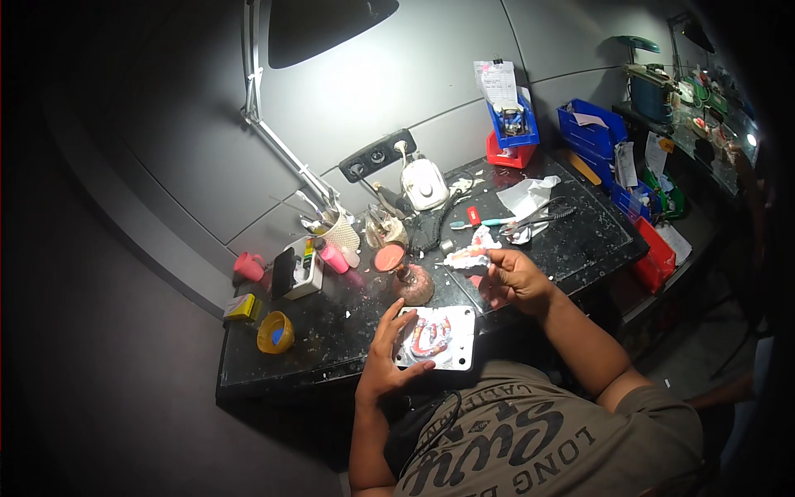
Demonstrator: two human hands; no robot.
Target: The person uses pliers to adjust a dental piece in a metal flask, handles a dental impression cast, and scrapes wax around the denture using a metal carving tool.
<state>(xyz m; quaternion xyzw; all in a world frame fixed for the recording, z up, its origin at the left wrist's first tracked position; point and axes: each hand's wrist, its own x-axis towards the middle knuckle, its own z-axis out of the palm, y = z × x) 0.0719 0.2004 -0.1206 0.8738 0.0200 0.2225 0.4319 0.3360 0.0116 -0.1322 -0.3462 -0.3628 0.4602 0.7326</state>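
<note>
My left hand (383, 354) is closed on the left edge of a pale rectangular mold plate (462, 361) with holes in its corners. Set in the plate is a horseshoe-shaped, reddish dental impression (416, 340). Over the front of the black bench, to the right of the plate, my right hand (522, 282) pinches a white plaster dental cast (469, 260) with pinkish parts. The fingers hide the cast's right end. A pink-brown round vessel (414, 288) stands just beyond the plate, beside a dish of pink material (387, 257).
A teal toothbrush (494, 222), crumpled white paper (530, 197) and a small metal cup (447, 246) lie behind my right hand. Leftward stand a pink bottle (334, 258), white box (308, 282), yellow bowl (286, 338) and pink mug (248, 267). Blue bins (590, 124) are at right.
</note>
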